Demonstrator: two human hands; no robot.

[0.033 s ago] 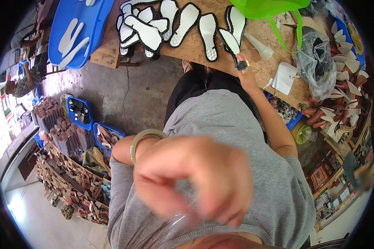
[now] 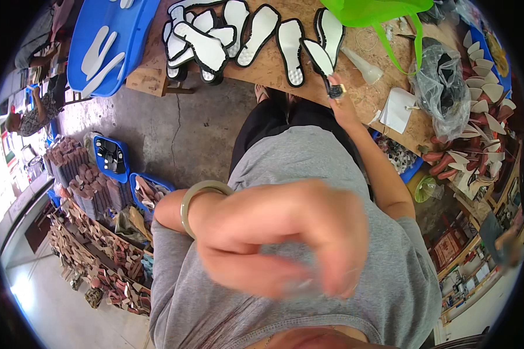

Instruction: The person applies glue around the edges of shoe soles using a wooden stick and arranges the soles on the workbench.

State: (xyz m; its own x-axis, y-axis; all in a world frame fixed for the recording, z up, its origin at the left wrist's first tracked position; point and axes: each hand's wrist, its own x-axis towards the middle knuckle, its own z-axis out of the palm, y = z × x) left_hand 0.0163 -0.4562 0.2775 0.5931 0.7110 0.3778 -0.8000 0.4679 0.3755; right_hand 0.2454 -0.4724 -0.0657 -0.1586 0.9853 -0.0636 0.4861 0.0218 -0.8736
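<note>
Close to the camera, in front of the grey shirt, is my left hand (image 2: 285, 232), with a pale bangle (image 2: 186, 209) on its wrist. Its fingers are curled, and thumb and fingertips come together in a blurred pinch; what they hold, if anything, is too smeared to make out. At the table's near edge my right hand (image 2: 344, 107) grips the lower end of a white insole (image 2: 318, 56) with black edging. A small dark piece with a yellowish edge (image 2: 336, 91) shows at those fingers. Another black-edged white insole (image 2: 332, 36) lies just behind the held one.
More black-edged insoles (image 2: 258, 36) lie along the wooden table (image 2: 244, 74), some piled at left. A blue tray (image 2: 135, 43) with white insoles stands left. To the right are a translucent cone (image 2: 364, 68), a green bag (image 2: 378, 10), white paper (image 2: 397, 110) and a clear plastic bag (image 2: 442, 87).
My left hand has shifted slightly up and to the right, still pinched. My right hand and the insole in it have moved a little to the left.
</note>
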